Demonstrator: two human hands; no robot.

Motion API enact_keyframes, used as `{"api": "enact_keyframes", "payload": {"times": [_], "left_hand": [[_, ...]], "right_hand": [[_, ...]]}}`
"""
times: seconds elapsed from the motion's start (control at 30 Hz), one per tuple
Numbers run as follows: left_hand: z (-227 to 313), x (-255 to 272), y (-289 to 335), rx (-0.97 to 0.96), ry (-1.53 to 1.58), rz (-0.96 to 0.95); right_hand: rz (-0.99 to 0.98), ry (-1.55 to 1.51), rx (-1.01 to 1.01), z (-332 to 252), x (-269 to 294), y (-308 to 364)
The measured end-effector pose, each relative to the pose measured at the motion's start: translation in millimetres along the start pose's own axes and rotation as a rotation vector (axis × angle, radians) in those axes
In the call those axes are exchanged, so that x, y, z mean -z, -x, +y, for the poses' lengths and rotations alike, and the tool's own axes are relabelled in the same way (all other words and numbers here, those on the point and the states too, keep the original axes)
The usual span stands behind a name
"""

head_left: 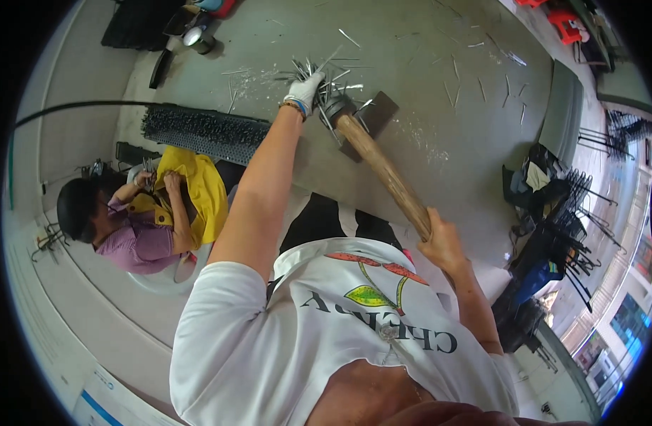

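My left hand point(303, 91), in a white glove, is closed on a bundle of thin silvery metal strips point(349, 86) on the greenish-grey work surface point(411, 67). The strips fan out around its fingers. My bare right hand point(441, 245) grips the lower part of a thick wooden hammer handle point(386, 170). The dark hammer head point(336, 108) is right beside my gloved hand, among the strips. Whether it touches them, I cannot tell. A flat dark metal plate point(383, 113) lies by the hammer head, partly hidden by the handle.
Loose strips point(482, 89) lie scattered to the right. A black bristly slab point(205, 133) sits along the left edge; a can point(198, 40) stands at the far left. A co-worker in a yellow apron point(198, 192) sits at left. Black hooked racks point(567, 234) stand at right.
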State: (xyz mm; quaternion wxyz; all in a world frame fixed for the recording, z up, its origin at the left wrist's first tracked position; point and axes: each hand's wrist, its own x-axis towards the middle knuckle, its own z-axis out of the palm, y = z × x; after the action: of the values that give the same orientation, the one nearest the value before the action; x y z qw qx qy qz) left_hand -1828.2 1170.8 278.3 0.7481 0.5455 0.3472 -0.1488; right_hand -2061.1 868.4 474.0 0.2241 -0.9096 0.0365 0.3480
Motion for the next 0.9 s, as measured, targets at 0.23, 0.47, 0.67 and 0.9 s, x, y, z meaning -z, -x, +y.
{"api": "enact_keyframes", "payload": {"times": [0.23, 0.47, 0.67, 0.9], "left_hand": [[34, 45, -90, -0.181, -0.616, 0.202], [23, 49, -53, 0.0, -1.021, 0.14], [-55, 21, 26, 0.515, -0.19, -0.735], [-63, -13, 23, 0.412, -0.281, -0.868]], "right_hand": [[-0.06, -0.159, -0.117, 10, -35, 17], [-0.057, -0.186, -0.193, 9, -46, 26], [-0.033, -0.125, -0.144, 13, -49, 30], [-0.022, -0.057, -0.03, 18, -39, 45]]}}
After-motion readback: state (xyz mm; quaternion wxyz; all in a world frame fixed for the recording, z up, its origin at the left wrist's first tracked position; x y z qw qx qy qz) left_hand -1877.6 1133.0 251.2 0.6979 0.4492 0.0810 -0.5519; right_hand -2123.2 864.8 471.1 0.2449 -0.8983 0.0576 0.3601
